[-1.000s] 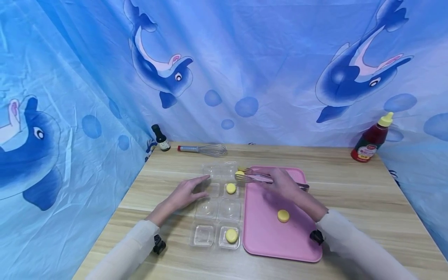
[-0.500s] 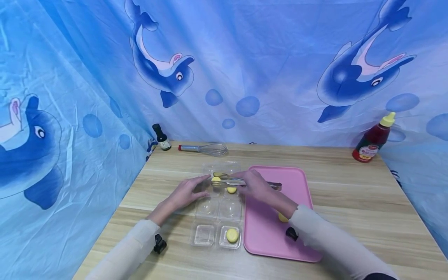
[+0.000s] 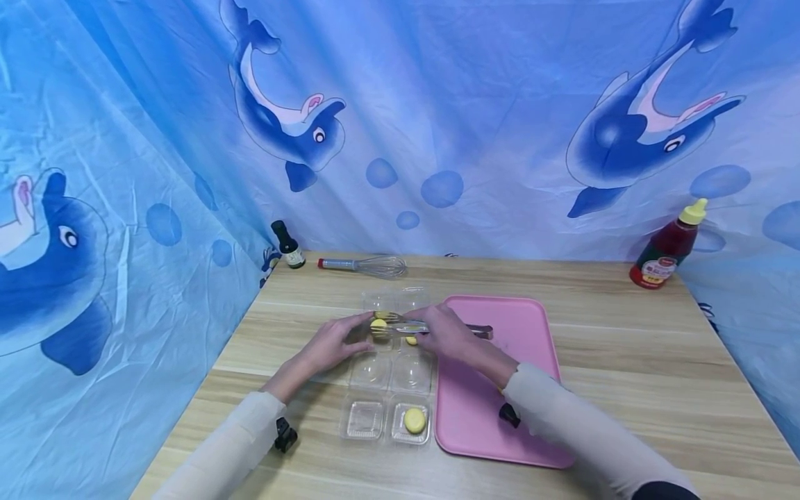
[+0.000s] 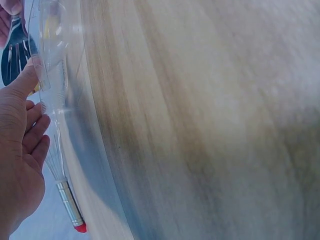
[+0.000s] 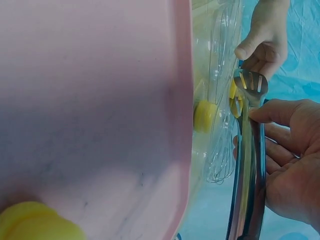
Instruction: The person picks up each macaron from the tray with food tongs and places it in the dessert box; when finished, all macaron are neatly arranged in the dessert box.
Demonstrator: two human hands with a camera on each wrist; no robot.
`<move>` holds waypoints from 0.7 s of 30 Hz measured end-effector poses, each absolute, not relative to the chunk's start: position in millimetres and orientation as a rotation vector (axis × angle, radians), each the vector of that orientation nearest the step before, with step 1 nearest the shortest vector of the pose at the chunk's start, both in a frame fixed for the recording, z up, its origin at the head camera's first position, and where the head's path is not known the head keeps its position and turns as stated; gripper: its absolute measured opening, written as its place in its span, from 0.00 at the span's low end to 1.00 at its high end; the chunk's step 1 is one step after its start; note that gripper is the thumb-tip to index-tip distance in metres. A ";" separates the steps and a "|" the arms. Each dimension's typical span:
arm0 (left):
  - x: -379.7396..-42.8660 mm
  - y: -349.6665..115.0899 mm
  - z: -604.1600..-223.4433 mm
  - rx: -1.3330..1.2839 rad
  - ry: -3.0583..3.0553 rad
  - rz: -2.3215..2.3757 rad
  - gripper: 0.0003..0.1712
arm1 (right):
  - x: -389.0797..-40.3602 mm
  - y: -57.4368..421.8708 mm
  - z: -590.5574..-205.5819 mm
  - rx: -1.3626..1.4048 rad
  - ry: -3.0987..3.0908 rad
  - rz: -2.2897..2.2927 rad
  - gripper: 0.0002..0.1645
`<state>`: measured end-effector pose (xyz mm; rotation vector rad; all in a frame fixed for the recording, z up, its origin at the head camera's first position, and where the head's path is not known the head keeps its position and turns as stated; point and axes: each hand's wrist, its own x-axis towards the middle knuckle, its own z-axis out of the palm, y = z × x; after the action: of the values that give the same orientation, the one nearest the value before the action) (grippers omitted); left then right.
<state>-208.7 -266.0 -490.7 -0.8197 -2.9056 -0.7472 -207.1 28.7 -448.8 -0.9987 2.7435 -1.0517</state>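
Observation:
My right hand (image 3: 446, 333) holds metal tongs (image 3: 409, 329) with slotted ends, reaching left over the far clear plastic box (image 3: 380, 301). Between the tong ends is a yellow macaron (image 3: 378, 326), above or in the box's left compartment; its exact height cannot be told. Another macaron (image 5: 205, 117) sits in the right compartment, partly covered by the tongs in the head view. My left hand (image 3: 331, 344) lies at the box's left edge, thumb and index finger spread apart. In the left wrist view its fingertips (image 4: 36, 114) appear to touch the plastic.
A pink tray (image 3: 469, 430) lies right of the boxes, its macaron (image 5: 40, 222) mostly hidden by my sleeve in the head view. The nearer clear box (image 3: 364, 420) has one macaron (image 3: 414, 421). Behind stand a whisk (image 3: 381, 267), dark bottle (image 3: 288, 245) and red sauce bottle (image 3: 667, 246).
My right hand has moved left from over the tray, carrying the macaron in the tongs to the far box's left compartment. My left hand has stayed in place.

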 end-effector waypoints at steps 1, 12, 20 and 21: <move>-208.6 -265.9 -490.6 -0.823 -2.903 -0.749 0.43 | -207.2 28.2 -449.1 -1.000 2.748 -1.039 0.31; -208.4 -264.7 -490.3 -0.850 -2.866 -0.747 0.43 | -208.6 27.6 -448.0 -1.010 2.740 -1.022 0.29; -207.9 -264.7 -489.8 -0.855 -2.856 -0.740 0.43 | -207.4 27.0 -448.8 -0.957 2.737 -1.014 0.32; -207.8 -264.7 -489.7 -0.855 -2.857 -0.742 0.43 | -207.1 27.0 -448.6 -0.951 2.737 -1.012 0.32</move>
<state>-207.8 -264.7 -489.7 -0.8548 -2.8568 -0.7417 -207.1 27.0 -448.6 -0.9510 2.7370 -1.0118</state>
